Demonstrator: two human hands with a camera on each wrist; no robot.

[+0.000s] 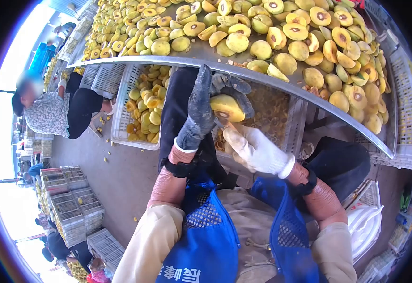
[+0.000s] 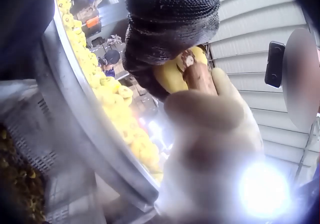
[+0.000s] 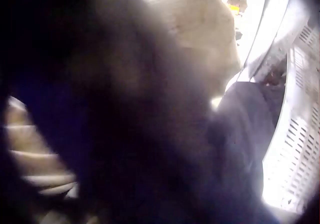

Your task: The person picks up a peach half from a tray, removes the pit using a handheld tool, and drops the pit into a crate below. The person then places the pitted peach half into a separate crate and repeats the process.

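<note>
My left hand [image 1: 199, 104], in a dark glove, grips a yellow peach half [image 1: 228, 107] with its cut face and reddish centre turned toward me. My right hand [image 1: 265, 152], in a white glove, pinches a small tool with a brown handle [image 2: 201, 79]. The tool's end is right at the peach's cut face in the left wrist view; its tip is hidden there. Both hands are close together over a crate of brown scraps [image 1: 267, 111], just in front of the metal table's rim [image 1: 262, 77]. The right wrist view is mostly dark and blurred.
Many peach halves [image 1: 295, 31] cover the metal table ahead. A white crate [image 1: 117, 125] of peach halves stands left of my legs. Stacked crates [image 1: 76, 207] are farther left, and another person [image 1: 47, 113] sits there. A white bag [image 1: 364, 226] lies at right.
</note>
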